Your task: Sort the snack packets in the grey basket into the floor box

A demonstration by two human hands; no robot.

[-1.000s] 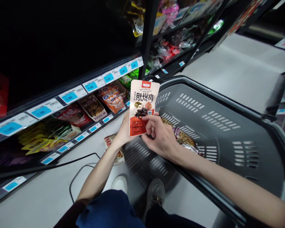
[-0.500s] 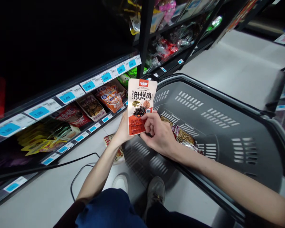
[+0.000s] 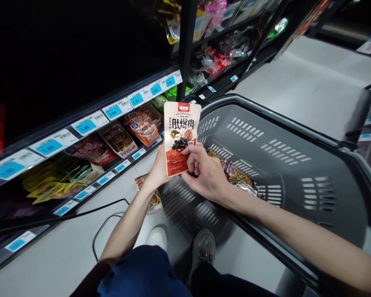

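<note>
A small white and red snack pouch [image 3: 181, 123] with dark printed characters is held upright, its front facing me. My left hand [image 3: 160, 167] grips it from behind on the left, the fingers mostly hidden by the pouch. On the lower right edge my right hand [image 3: 205, 171] is closed, index finger and thumb at the pouch. Beneath my right forearm stands a large grey plastic basket [image 3: 278, 123] with slotted walls. Several snack packets [image 3: 239, 175] lie inside it.
To the left, a black shelf carries blue and white price tags [image 3: 86, 126]. Its lower level holds an orange box of small packs [image 3: 145, 130], a brown packet [image 3: 118, 140] and yellow packets [image 3: 55, 185]. Another packet [image 3: 153, 200] lies on the floor, near a black cable [image 3: 99, 235].
The pouch and both hands sit very slightly further left in view, along with a small shift of the shelf. My grip on the pouch looks the same.
</note>
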